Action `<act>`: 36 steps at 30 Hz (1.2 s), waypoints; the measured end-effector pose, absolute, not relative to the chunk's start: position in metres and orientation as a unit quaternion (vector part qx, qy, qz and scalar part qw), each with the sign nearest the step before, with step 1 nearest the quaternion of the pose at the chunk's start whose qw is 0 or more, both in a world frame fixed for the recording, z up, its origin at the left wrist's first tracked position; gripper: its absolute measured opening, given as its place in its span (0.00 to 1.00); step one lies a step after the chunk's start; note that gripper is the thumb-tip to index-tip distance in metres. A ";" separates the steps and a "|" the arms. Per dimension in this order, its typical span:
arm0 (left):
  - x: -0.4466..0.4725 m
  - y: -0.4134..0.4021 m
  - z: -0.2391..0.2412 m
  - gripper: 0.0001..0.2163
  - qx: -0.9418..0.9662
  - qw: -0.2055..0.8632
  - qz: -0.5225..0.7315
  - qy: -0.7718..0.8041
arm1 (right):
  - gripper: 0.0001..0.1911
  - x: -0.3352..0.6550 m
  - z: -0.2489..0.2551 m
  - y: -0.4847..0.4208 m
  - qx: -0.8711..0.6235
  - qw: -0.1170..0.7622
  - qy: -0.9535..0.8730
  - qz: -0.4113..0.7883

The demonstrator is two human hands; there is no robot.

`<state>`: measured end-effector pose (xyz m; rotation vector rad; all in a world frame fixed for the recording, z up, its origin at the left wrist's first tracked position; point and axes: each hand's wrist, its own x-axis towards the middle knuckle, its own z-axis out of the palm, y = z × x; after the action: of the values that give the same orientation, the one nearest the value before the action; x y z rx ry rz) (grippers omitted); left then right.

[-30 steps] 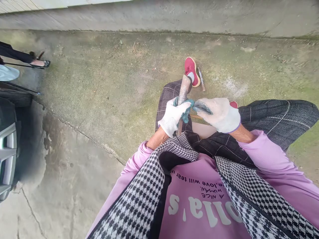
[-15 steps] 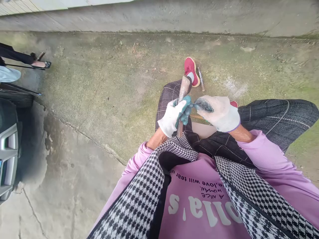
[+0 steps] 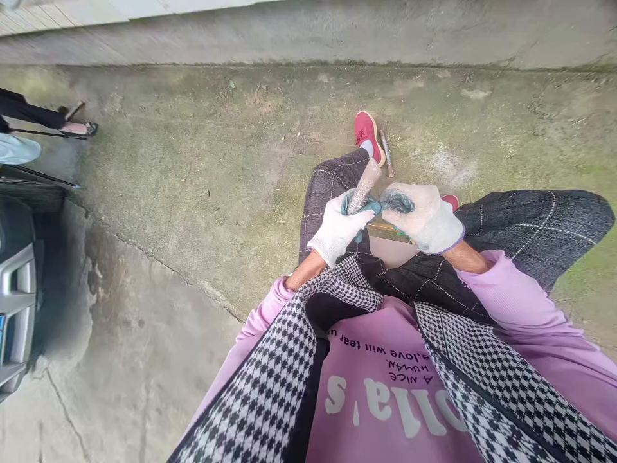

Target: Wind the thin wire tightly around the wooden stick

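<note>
My left hand (image 3: 337, 226), in a white glove with teal-coated fingers, is wrapped round a short, thick stick (image 3: 365, 184). The stick is pale brown at its far end and silvery grey where it meets the fingers; it tilts up and to the right. Its lower end is hidden by the glove. Close beside it, my right hand (image 3: 424, 215), in a matching glove with a dark-stained palm side, has its fingers curled together. The fingertips nearly meet the left thumb. What they pinch, if anything, is hidden.
A similar stick (image 3: 387, 153) lies on the concrete by my red shoe (image 3: 367, 132). Something pale and flat (image 3: 393, 251) shows between my legs. White powder (image 3: 453, 166) marks the ground. At left are a car wheel (image 3: 17, 296) and another person's foot (image 3: 80, 128). A low wall (image 3: 308, 35) runs behind.
My left hand has turned, and the stick now leans further right, with its silvery part showing. My right hand has shifted only slightly, its fingers more curled.
</note>
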<state>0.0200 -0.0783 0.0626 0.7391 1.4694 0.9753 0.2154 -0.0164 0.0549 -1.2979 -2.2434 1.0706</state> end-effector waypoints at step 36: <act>-0.027 -0.069 0.062 0.32 0.234 0.713 0.417 0.513 | 0.14 0.224 0.012 0.000 -0.435 0.212 -0.715 0.504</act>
<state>-0.0269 -0.0685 0.0618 0.5185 1.1376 0.9243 0.2237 0.0000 0.0121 -1.2088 -1.9854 1.3998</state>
